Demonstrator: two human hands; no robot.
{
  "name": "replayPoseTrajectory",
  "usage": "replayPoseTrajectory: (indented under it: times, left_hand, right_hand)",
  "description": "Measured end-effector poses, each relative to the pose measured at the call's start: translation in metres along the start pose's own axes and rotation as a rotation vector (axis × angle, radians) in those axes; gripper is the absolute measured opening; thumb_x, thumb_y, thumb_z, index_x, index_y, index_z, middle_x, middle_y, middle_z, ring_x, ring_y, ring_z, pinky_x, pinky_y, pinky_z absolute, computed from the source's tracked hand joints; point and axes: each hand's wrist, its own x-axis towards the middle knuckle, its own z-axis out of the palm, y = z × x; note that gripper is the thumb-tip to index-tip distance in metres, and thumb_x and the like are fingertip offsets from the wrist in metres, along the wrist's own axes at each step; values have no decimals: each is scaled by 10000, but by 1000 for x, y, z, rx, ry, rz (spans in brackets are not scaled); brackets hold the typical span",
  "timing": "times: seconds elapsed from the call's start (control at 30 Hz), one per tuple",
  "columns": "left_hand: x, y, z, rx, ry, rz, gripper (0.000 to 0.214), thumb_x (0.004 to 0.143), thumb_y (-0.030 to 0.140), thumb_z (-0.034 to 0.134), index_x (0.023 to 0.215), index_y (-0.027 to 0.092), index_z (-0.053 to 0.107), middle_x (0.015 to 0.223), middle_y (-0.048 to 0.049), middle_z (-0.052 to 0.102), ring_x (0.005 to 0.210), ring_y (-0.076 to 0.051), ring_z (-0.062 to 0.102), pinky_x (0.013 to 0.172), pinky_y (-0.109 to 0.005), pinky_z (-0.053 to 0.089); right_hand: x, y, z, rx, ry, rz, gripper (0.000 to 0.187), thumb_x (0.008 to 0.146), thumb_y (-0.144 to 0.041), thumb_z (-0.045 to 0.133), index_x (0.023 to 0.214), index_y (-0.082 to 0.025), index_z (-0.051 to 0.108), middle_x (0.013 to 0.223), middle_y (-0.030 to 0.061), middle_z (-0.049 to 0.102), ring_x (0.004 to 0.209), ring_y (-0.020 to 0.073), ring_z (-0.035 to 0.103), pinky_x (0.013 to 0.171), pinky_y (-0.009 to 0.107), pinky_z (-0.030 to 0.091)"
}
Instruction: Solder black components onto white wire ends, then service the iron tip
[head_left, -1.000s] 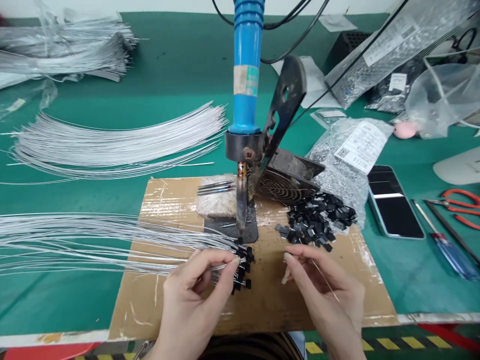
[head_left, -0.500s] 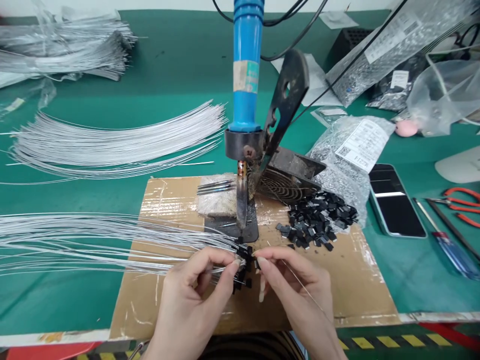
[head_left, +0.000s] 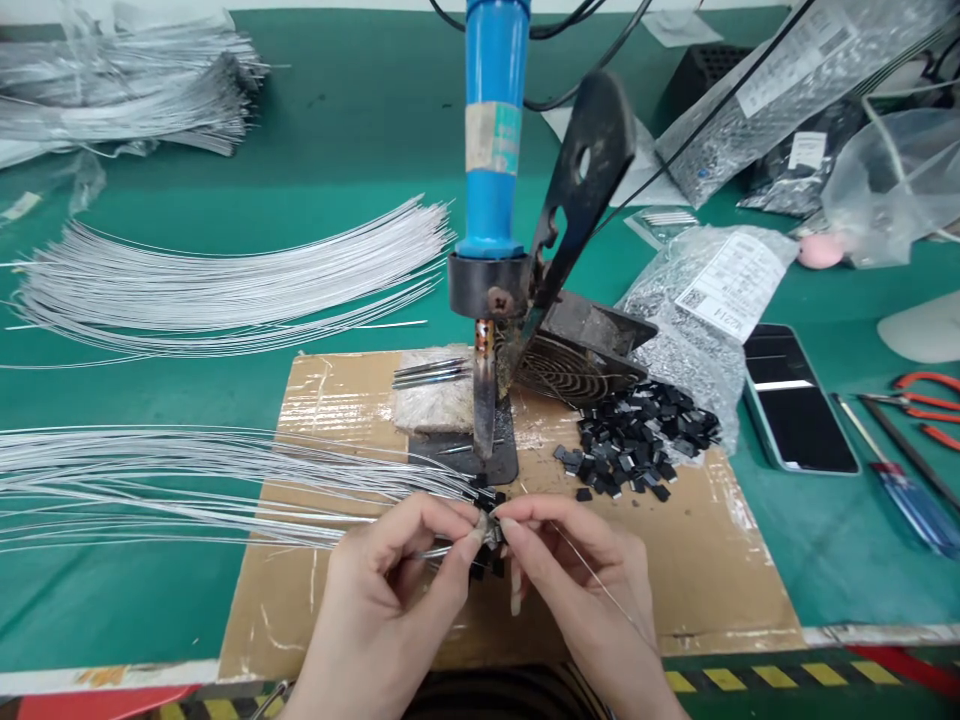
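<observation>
**Hands together at the wire ends, near edge of the cardboard**

Both my hands meet over the cardboard (head_left: 337, 400), close to the middle of its near edge. My left hand (head_left: 390, 590) pinches the bundle (head_left: 187, 480) of thin silver wires between thumb and forefinger. The bundle comes in from the left edge of the table (head_left: 337, 200) and lies flat over the left side of the cardboard. At its ends sit small black caps (head_left: 487, 497), and some of them are hidden under my fingertips.

My right hand (head_left: 577, 590) is closed in a pinch on one single wire (head_left: 600, 585), which runs back over this hand toward the near right. The fingertips of the two hands touch each other just at the caps. I cannot tell if the single wire already enters a cap.

Just behind my hands the iron (head_left: 491, 150), with a blue handle, stands upright in its stand (head_left: 577, 350), tip down on a dark plate. To the right of it a pile (head_left: 637, 445) of loose black parts lies on the right side of the cardboard. Beyond the right edge of the cardboard lie a phone (head_left: 799, 400) and red pliers (head_left: 922, 395). Behind the cardboard on the left, a fan of wires (head_left: 225, 290) lies on the table.
</observation>
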Motion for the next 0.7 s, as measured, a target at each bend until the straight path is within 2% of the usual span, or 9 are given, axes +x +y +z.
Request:
replayPoseTrajectory:
  times: [0.3, 0.57, 0.7]
  left_hand:
    - [1, 2, 0, -38, -31, 1, 148, 870, 250, 801, 733, 208, 765, 877, -24, 786, 799, -129, 734, 763, -147, 555]
    - [3, 2, 1, -41, -4, 20, 144, 844, 223, 804, 705, 212, 767, 849, -24, 772, 795, -136, 736, 765, -159, 582]
    - [4, -1, 3, -57, 7, 25, 140, 840, 192, 805, 707, 209, 767, 848, -18, 771, 786, -126, 735, 736, -147, 568]
  right_hand:
    - [0, 2, -1, 35, -16, 27, 128, 916, -373, 854, 945, -251, 882, 624, -25, 658, 503, 81, 587, 508, 154, 544]
    - [0, 2, -4, -4, -51, 43, 155, 932, -392, 830, 926, -239, 861, 631, -16, 659, 511, 118, 607, 512, 211, 578]
    - [0, 3, -5, -28, -53, 17, 126, 958, -380, 814, 941, -264, 860, 658, -25, 664, 529, 106, 606, 530, 194, 551]
